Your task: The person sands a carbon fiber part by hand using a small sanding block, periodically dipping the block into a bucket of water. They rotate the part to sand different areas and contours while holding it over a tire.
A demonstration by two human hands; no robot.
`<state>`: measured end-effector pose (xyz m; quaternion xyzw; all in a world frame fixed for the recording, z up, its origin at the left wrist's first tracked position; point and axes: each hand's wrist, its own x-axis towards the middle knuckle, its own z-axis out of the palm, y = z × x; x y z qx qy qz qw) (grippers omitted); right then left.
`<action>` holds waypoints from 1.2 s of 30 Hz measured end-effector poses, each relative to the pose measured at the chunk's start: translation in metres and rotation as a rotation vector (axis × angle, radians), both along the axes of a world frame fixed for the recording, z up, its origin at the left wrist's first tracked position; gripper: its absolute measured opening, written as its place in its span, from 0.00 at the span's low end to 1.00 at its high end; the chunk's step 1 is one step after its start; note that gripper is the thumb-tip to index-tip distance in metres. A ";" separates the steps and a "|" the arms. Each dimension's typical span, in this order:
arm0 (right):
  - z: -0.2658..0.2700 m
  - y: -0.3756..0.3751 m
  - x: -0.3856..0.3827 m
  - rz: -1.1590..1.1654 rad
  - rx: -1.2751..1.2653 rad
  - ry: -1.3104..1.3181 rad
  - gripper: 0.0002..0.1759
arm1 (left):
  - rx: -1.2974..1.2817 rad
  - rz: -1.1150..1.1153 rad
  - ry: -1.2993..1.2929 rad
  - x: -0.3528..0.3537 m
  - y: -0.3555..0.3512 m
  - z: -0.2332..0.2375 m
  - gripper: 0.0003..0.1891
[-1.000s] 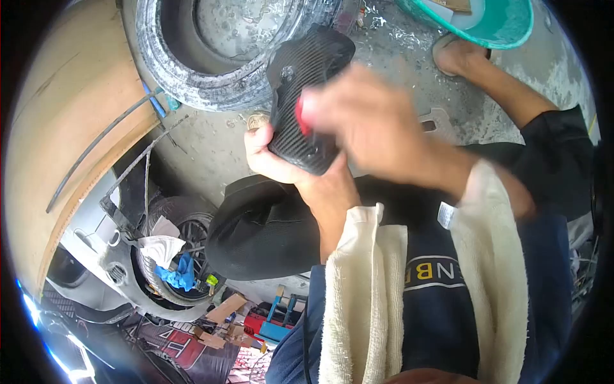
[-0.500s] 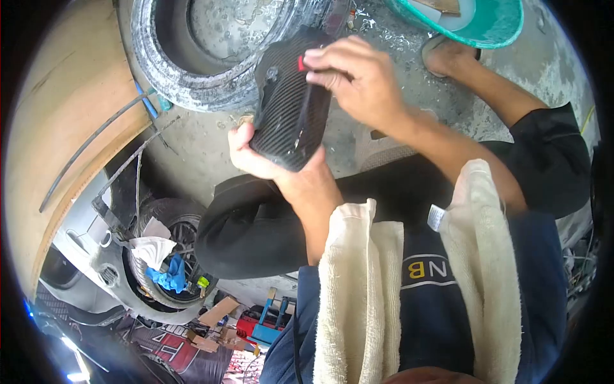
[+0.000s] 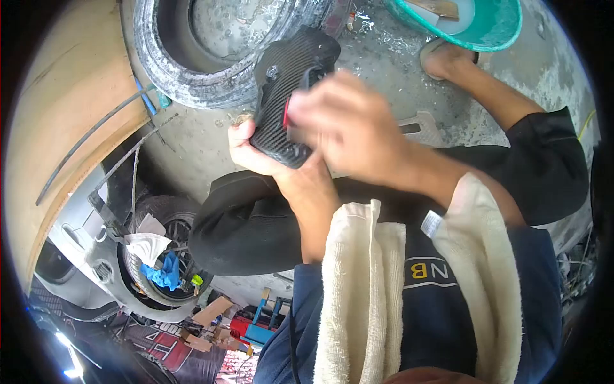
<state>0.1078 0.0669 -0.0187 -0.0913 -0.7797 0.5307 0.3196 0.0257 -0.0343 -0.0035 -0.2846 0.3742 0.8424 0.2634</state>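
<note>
A black carbon-fibre part [image 3: 278, 89] with a glossy weave and a curved, moulded shape is tilted up in front of me. My left hand [image 3: 288, 169] is closed round its lower end from beneath, thumb at the left edge. My right hand [image 3: 358, 128], blurred by motion, pinches a thin red piece [image 3: 286, 114] against the part's right side. Only an edge of that piece shows; the fingers hide the rest.
A wet grey tyre [image 3: 185, 89] lies on the concrete floor behind the part. A green basin [image 3: 499, 29] with cloudy water and a wooden piece stands at upper right. At left are a wooden panel [image 3: 70, 96] and a wheel [image 3: 179, 224] with blue cloth [image 3: 163, 272].
My right hand has slid down along the part, towards its lower end, with the red piece. My left hand and the part stay nearly in place.
</note>
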 end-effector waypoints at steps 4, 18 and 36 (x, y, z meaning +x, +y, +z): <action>-0.013 0.007 -0.009 -0.103 -0.001 -0.076 0.04 | 0.007 0.017 0.042 -0.001 0.001 -0.004 0.34; -0.026 0.020 -0.012 -0.015 -0.085 -0.108 0.09 | 0.031 -0.062 0.100 0.001 0.010 0.003 0.25; -0.039 0.037 -0.019 -0.029 0.034 -0.089 0.06 | -0.069 -0.017 0.194 0.009 0.029 0.013 0.21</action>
